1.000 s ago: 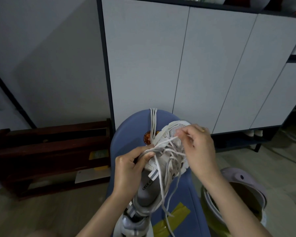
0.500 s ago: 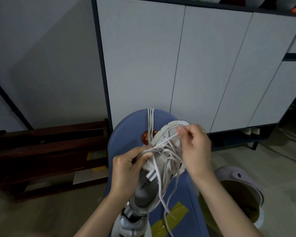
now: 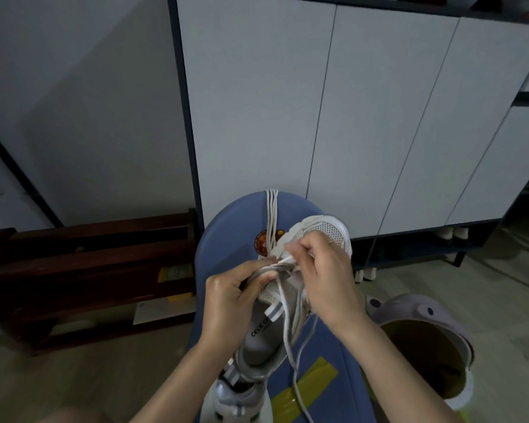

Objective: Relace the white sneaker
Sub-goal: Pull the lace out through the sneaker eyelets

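The white sneaker (image 3: 268, 334) lies on a blue ironing board (image 3: 232, 236), toe pointing away, its grey insole showing. My left hand (image 3: 229, 300) grips the sneaker's left side at the eyelet row, thumb on the edge. My right hand (image 3: 321, 276) reaches over the tongue and pinches a white lace (image 3: 287, 328) near the left eyelets. Loose lace ends trail down over the heel toward me. A second sneaker (image 3: 239, 401) sits below, partly hidden.
Spare white laces (image 3: 271, 215) hang over the board's far end. Yellow tape (image 3: 306, 383) is stuck on the board. A lilac bin (image 3: 422, 309) with an open lid stands on the right. Behind are white cabinet doors (image 3: 318, 111) and a dark wooden rack (image 3: 83, 270).
My right hand has moved left across the sneaker from the toe side to the left eyelets, meeting my left hand's thumb. The left hand keeps its hold.
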